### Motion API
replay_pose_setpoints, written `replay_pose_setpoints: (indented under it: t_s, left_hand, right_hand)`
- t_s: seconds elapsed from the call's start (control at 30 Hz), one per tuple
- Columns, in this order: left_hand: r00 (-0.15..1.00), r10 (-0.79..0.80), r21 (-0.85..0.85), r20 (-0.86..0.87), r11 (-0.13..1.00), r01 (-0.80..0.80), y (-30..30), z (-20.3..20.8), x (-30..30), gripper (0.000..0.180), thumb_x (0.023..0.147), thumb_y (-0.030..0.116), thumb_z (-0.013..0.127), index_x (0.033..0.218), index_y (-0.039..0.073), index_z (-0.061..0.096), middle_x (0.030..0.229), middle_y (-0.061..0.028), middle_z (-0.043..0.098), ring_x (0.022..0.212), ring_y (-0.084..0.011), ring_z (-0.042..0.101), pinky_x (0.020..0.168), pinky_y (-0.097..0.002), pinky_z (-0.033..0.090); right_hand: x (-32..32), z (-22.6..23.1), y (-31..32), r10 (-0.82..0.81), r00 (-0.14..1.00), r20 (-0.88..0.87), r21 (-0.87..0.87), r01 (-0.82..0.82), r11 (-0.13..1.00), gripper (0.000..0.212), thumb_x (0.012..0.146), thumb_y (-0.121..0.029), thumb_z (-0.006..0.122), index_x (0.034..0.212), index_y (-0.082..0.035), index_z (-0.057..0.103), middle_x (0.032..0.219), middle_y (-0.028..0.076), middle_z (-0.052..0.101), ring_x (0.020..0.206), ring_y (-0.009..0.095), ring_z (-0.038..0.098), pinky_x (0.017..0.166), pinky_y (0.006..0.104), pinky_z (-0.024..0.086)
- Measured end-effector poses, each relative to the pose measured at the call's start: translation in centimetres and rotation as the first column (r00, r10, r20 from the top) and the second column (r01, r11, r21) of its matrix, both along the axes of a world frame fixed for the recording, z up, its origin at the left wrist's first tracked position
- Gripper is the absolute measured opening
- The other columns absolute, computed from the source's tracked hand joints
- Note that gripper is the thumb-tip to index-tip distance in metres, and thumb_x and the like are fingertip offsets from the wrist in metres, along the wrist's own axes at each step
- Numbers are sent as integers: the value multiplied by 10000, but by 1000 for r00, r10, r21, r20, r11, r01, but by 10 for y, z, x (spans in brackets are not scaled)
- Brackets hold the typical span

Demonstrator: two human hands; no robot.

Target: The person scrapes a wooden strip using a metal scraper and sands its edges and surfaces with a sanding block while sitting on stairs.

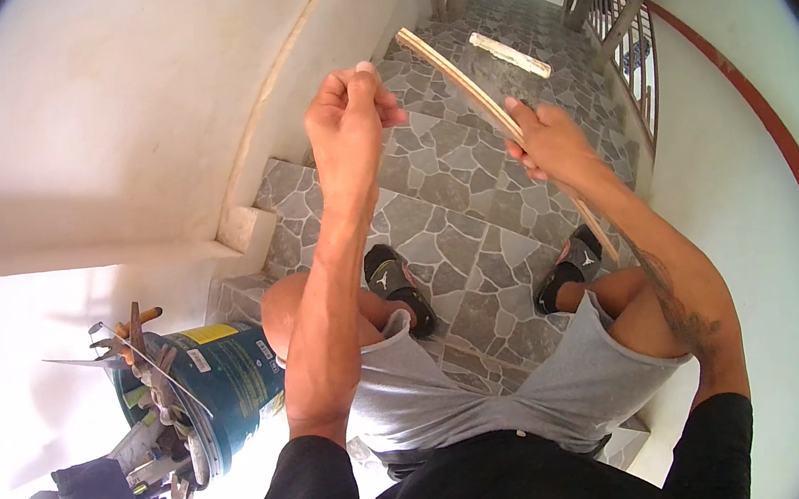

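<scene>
Long, thin wooden strips (460, 83) slant across the space in front of me, pale along their edges. My right hand (555, 143) is closed around them near the middle; their lower end runs down past my forearm. Raised to the left of the strips' upper end, apart from them, is my left hand (348, 120). Its fingers are curled in against the thumb, and whatever may be between them is hidden. Beyond the strips, a whitish, narrow bar-shaped piece (510, 55) lies on the floor.
A dark green bucket (234, 372) crammed with tools, pliers among them, stands at my left. Beside it is a dark cloth item (104, 495). Stone-patterned tiles (456, 176) cover the floor between my feet. White walls flank me, with a metal railing (630, 47) at the far right.
</scene>
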State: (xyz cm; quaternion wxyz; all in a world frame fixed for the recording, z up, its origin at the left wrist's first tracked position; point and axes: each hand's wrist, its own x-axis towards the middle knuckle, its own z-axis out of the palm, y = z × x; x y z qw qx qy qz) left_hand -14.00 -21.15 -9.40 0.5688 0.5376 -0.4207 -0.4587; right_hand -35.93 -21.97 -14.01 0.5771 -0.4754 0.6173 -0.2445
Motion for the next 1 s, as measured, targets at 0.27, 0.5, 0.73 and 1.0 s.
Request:
replay_pose_setpoints:
  t_s: [0.27,0.5,0.73,1.0]
  left_hand:
    - [994,-82,57,-77,995,86,-2,-8,-2,479,997,322,594,1283,-61,580,1134,-152,680,1011,-190,645,858,-304,501]
    - [971,-34,86,-236,995,56,-3,-11,1,350,980,228,639,1191,-52,636,1094,-132,687,952,-189,675,827,-303,538]
    - [941,-8,81,-338,996,38,-2,-9,0,322,956,199,675,1132,-69,647,1067,-154,691,948,-228,701,833,-329,572]
    - [951,-58,44,-303,996,75,0,-9,-2,324,959,189,669,1142,-74,623,1073,-154,685,965,-236,698,854,-325,570]
  right_hand:
    - [6,-6,11,42,963,-268,-233,-107,967,589,1031,-467,424,760,33,575,639,150,627,557,271,614,563,418,486]
    - [5,2,13,13,890,-455,-477,-256,841,534,1048,-401,382,861,50,598,718,283,623,694,464,633,650,537,491]
    - [3,4,14,-81,857,-508,-616,-296,730,425,1058,-336,382,1005,39,574,705,262,628,655,449,636,594,527,495]
    - [7,5,14,-88,859,-505,-615,-287,735,443,1057,-340,381,977,43,587,714,254,634,664,442,643,609,524,504]
